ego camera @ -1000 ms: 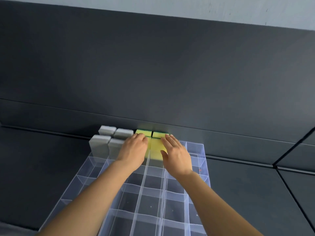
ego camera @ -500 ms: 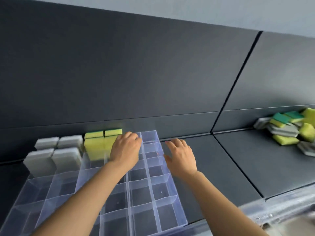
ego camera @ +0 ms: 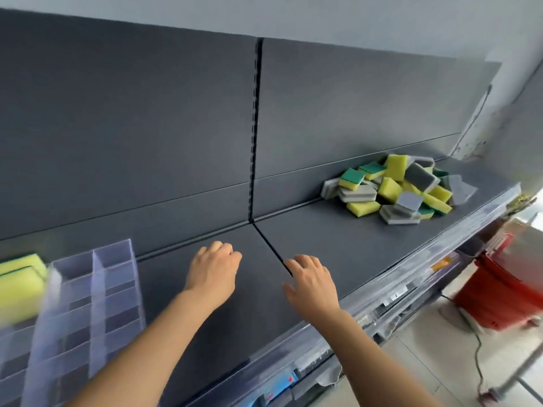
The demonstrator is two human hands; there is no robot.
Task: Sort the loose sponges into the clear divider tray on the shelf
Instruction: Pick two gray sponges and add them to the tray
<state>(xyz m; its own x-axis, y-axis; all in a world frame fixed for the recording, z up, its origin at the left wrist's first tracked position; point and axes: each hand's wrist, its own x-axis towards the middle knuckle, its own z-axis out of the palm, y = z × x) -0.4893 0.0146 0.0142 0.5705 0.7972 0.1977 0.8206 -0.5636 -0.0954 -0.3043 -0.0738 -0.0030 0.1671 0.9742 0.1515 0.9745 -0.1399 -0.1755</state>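
Sponges (ego camera: 390, 188) lie piled well right of left hand (ego camera: 213, 274) and right hand (ego camera: 313, 287), fingers (ego camera: 305, 261) loosely curled, empty.

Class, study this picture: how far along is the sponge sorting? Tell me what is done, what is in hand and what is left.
Done: a few yellow sponges stand in the clear tray at the left edge. In hand: nothing; the left hand and right hand are empty over the shelf. Left: the pile of loose sponges farther right, and many tray compartments are unfilled.
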